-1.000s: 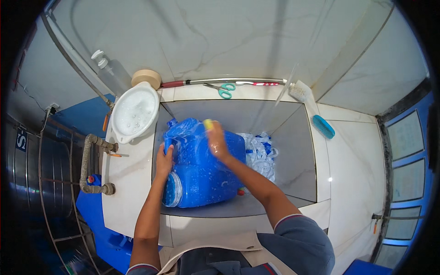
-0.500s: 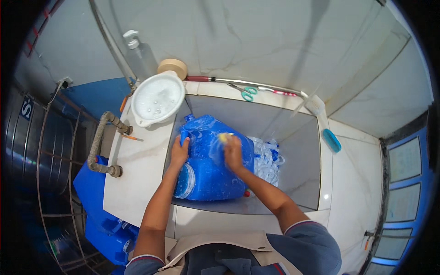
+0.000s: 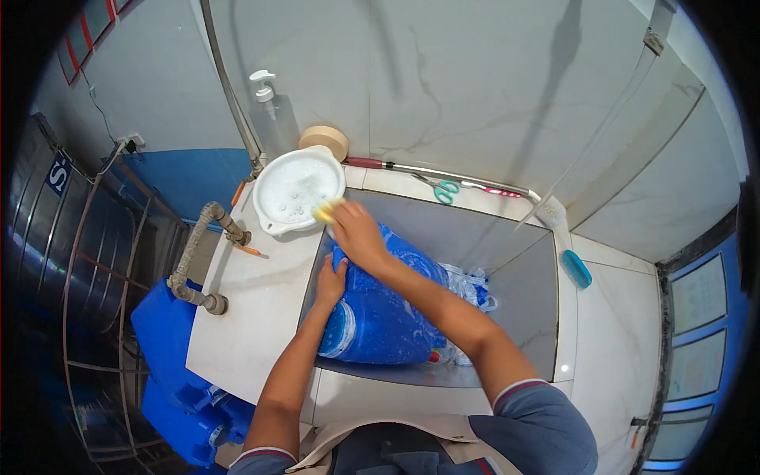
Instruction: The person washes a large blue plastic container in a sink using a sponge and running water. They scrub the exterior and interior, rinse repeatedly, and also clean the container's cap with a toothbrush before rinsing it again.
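Note:
A big blue plastic jug (image 3: 380, 317) lies on its side in the grey sink (image 3: 522, 273), wet and streaked with suds. My left hand (image 3: 331, 281) is closed around its handle. Pinched in my right hand (image 3: 358, 233) is a yellow sponge (image 3: 327, 210), raised over the jug's far end beside the rim of a white basin (image 3: 272, 222). Foamy water fills that basin, which stands on the ledge at the sink's far left corner. My right forearm hides part of the jug.
Clear plastic items (image 3: 467, 285) lie in the sink right of the jug. Along the back ledge are scissors (image 3: 443, 191), a long-handled tool (image 3: 443, 179) and a pump bottle (image 3: 273, 119). A blue brush (image 3: 576, 269) sits right. Pipes (image 3: 186, 265) rise from the left ledge.
My right hand has moved the sponge from the jug's side up and left to the basin's rim. My left hand stays on the jug's handle. The view has shifted slightly.

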Available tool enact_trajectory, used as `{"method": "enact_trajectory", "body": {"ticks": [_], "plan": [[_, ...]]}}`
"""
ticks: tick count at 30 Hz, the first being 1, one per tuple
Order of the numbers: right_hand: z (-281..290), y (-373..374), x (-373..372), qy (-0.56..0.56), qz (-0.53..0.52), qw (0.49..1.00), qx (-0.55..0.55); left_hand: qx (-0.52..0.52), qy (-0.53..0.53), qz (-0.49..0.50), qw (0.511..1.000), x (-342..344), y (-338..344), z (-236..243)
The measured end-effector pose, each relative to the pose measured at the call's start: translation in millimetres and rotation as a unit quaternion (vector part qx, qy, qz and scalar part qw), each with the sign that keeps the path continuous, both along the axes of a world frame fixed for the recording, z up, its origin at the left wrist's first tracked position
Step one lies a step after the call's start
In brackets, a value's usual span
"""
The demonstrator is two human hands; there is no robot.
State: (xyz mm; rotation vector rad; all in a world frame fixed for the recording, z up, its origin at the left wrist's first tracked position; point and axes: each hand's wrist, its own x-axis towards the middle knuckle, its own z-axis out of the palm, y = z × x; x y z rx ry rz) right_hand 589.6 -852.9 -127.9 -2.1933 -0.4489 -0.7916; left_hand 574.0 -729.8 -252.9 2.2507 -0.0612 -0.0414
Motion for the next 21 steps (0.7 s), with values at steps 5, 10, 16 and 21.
{"method": "enact_trajectory", "body": {"ticks": [5,10,16,21], "plan": [[29,29,60,0.101,0.031,0.989,-0.099,-0.1,0.081,-0.032,0.991,5,-9,12],[10,-85,-24,0.357,0.033,0.909,0.214,-0.117,0.127,-0.049,0.984,-17,0,38],[53,-256,-130,0.39,-0.163,0.826,0.373,-0.114,-0.071,-0.235,0.963,-48,-79,88],[99,-260,-119,0.411,-0.122,0.813,0.395,-0.11,-0.045,-0.377,0.919,-43,-126,114]]}}
